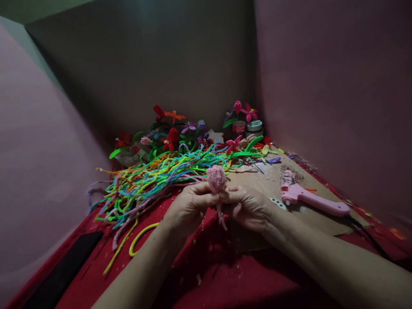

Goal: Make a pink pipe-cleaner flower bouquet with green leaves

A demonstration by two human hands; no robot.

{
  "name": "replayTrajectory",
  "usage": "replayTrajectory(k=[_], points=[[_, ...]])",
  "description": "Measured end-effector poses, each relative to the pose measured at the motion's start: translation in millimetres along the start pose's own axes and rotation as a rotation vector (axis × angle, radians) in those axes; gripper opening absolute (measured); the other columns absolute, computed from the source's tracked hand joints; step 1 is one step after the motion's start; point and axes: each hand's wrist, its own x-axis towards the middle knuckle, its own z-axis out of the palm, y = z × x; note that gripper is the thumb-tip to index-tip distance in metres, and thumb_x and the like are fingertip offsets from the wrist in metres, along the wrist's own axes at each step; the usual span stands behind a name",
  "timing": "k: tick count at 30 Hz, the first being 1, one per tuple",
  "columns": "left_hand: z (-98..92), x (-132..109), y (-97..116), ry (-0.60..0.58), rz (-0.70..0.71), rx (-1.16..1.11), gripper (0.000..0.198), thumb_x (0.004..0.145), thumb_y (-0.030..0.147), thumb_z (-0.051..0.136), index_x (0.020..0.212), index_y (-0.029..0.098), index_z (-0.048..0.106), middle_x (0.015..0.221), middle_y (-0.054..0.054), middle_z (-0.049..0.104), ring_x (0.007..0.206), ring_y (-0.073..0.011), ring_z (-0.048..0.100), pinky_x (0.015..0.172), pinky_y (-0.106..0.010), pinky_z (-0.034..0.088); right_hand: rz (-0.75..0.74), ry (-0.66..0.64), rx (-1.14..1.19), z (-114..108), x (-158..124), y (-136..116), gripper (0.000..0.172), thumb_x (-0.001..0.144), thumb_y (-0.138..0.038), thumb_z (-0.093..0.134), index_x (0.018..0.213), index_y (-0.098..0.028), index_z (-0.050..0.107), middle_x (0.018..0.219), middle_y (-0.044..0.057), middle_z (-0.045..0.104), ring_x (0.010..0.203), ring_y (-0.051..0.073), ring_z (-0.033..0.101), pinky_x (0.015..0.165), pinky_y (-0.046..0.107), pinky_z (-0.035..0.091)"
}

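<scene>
A pink fuzzy pipe-cleaner flower bud (216, 178) is held upright between my two hands, with loose pink stem ends hanging below it. My left hand (195, 201) pinches its base from the left, thumb and fingers pressed together. From the right, my right hand (246, 206) pinches the same base, its other fingers curled in. The fingertips of both hands almost meet under the bud and hide part of the stems. Just behind the bud lies a large heap of colourful pipe cleaners (154, 174).
A pink hot glue gun (313, 201) rests on a cardboard sheet (254, 184) at right, its black cord trailing off. Finished fuzzy flowers (170, 138) and a lidded jar (254, 128) stand at the back. On the red cloth (206, 279) lies a black flat strip (64, 270).
</scene>
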Motion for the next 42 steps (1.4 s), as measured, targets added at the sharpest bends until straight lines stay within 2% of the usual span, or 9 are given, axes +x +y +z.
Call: replayTrajectory(k=[3,7,12,17,21,26,33,38,42], points=[[-1.4,-2,2,-0.025,-0.066,-0.013,0.026,0.062,0.015,0.071,0.088,0.01,0.073,0.096,-0.013,0.069,0.09,-0.0228,0.062,0.087,-0.033,0.043,0.008,-0.023,-0.035,2,-1,0,0.014,0.054,-0.017,0.078,0.063,-0.012,0.068,0.058,0.002,0.06,0.056,0.011,0.047,0.057,0.026,0.036],[1.4,-6,7,0.015,-0.1,0.002,0.021,0.058,0.012,0.072,0.078,0.01,0.073,0.083,-0.01,0.07,0.077,-0.0194,0.062,0.076,-0.029,0.045,0.021,-0.082,-0.093,7,-4,0,0.025,0.055,-0.024,0.079,0.049,-0.014,0.057,0.053,0.001,0.058,0.052,0.011,0.05,0.056,0.027,0.037],[10.3,-10,13,0.037,-0.044,0.002,0.012,0.057,0.017,0.075,0.067,0.01,0.072,0.062,-0.005,0.065,0.057,-0.0131,0.055,0.058,-0.024,0.042,-0.003,-0.085,-0.111,9,-5,2,0.028,0.056,-0.03,0.08,0.053,-0.012,0.059,0.052,-0.001,0.057,0.047,0.009,0.049,0.051,0.024,0.035],[12.7,-12,10,0.1,0.068,0.004,0.016,0.062,0.022,0.075,0.074,0.012,0.073,0.069,-0.005,0.066,0.063,-0.0127,0.055,0.068,-0.025,0.042,-0.088,-0.011,-0.211,9,-6,0,0.031,0.059,-0.033,0.078,0.052,-0.013,0.055,0.051,-0.002,0.053,0.048,0.008,0.046,0.051,0.024,0.034],[8.5,-14,12,0.133,0.165,0.093,0.012,0.069,0.022,0.07,0.076,0.012,0.073,0.075,-0.005,0.068,0.072,-0.0144,0.057,0.078,-0.027,0.042,-0.323,0.061,-0.343,10,-8,-9,0.021,0.059,-0.022,0.079,0.069,-0.017,0.061,0.064,-0.003,0.056,0.06,0.01,0.049,0.06,0.025,0.039],[12.9,-20,19,0.204,0.189,0.343,0.012,0.072,0.022,0.066,0.069,0.011,0.07,0.068,-0.006,0.067,0.065,-0.0137,0.057,0.071,-0.027,0.045,-0.682,0.008,-0.678,15,-18,-27,0.042,0.069,-0.018,0.072,0.107,-0.031,0.061,0.088,0.0,0.056,0.075,0.013,0.05,0.071,0.03,0.044],[20.1,-23,12,0.385,0.281,0.563,0.009,0.075,0.015,0.056,0.069,0.014,0.062,0.058,0.0,0.064,0.052,-0.0109,0.06,0.054,-0.021,0.048,-0.999,0.073,-1.121,27,-24,-34,0.026,0.074,-0.02,0.068,0.099,-0.029,0.066,0.085,0.003,0.058,0.084,0.018,0.053,0.071,0.034,0.047],[19.7,-22,8,0.335,0.262,0.556,0.01,0.077,0.017,0.054,0.069,0.014,0.059,0.059,0.0,0.063,0.052,-0.011,0.061,0.054,-0.021,0.049,-0.976,0.191,-1.02,31,-20,-27,0.007,0.076,-0.017,0.066,0.081,-0.023,0.064,0.087,0.004,0.057,0.08,0.016,0.056,0.072,0.034,0.049],[22.0,-24,10,0.312,0.239,0.505,0.009,0.077,0.015,0.053,0.069,0.013,0.058,0.059,0.0,0.061,0.049,-0.0102,0.059,0.053,-0.021,0.048,-0.845,0.124,-0.859,27,-19,-23,0.008,0.078,-0.018,0.064,0.084,-0.022,0.061,0.084,0.003,0.061,0.075,0.016,0.059,0.07,0.034,0.049]])
